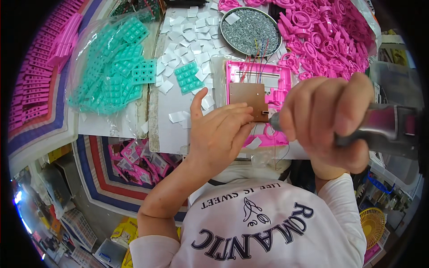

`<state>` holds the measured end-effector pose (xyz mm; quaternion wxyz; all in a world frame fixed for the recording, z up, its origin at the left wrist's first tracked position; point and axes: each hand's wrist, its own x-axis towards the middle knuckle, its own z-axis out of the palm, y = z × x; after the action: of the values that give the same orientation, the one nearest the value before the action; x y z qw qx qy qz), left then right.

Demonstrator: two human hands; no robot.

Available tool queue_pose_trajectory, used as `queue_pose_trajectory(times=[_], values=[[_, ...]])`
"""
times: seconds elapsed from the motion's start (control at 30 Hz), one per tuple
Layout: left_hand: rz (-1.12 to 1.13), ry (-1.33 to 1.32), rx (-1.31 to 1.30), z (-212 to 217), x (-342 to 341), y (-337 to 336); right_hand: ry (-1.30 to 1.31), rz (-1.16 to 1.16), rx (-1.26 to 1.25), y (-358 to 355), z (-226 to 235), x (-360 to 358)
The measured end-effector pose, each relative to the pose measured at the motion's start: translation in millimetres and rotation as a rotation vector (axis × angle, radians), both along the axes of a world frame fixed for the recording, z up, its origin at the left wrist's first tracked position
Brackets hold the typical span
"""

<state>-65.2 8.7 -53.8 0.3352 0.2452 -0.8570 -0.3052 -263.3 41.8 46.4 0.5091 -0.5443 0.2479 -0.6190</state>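
My right hand (328, 116) is wrapped around a dark grey power screwdriver (393, 123), held sideways with its nose pointing left toward the board's lower right corner. Whether the tip touches a screw cannot be made out. A brown circuit board (245, 93) lies in an open pink plastic housing (282, 70), with thin red, blue and yellow wires running up from it. Flat on the board's lower left part rest the outstretched fingers of my left hand (219, 129), thumb spread away. Below the board is a pink handle-like part (271, 139), partly hidden by my hands.
Beyond the housing stands a round metal dish (222, 27) of small screws. Pink plastic parts (319, 38) are heaped at the far right. Scattered white paper squares (190, 33), a teal keypad (189, 77) and a bag of teal keypads (109, 67) lie left. Striped sacks (91, 174) hold pink pieces.
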Motion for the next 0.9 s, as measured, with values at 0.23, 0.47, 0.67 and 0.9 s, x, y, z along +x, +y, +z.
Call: queue_pose_trajectory(times=[0.23,0.47,0.67,0.9], values=[[-0.025,0.022,-0.007,-0.4,4.5,-1.5,0.011,-0.04,0.051,3.8,-7.2,12.0],[0.15,-0.034,-0.133,1.0,17.0,-9.9,0.065,-0.151,0.058,-11.6,-19.0,15.4],[0.226,0.07,0.037,0.7,35.9,-18.6,0.202,-0.122,0.022,-42.8,-43.1,7.8],[0.183,0.039,0.038,-2.8,31.4,-15.8,0.227,-0.225,0.006,-44.7,-60.0,24.0]])
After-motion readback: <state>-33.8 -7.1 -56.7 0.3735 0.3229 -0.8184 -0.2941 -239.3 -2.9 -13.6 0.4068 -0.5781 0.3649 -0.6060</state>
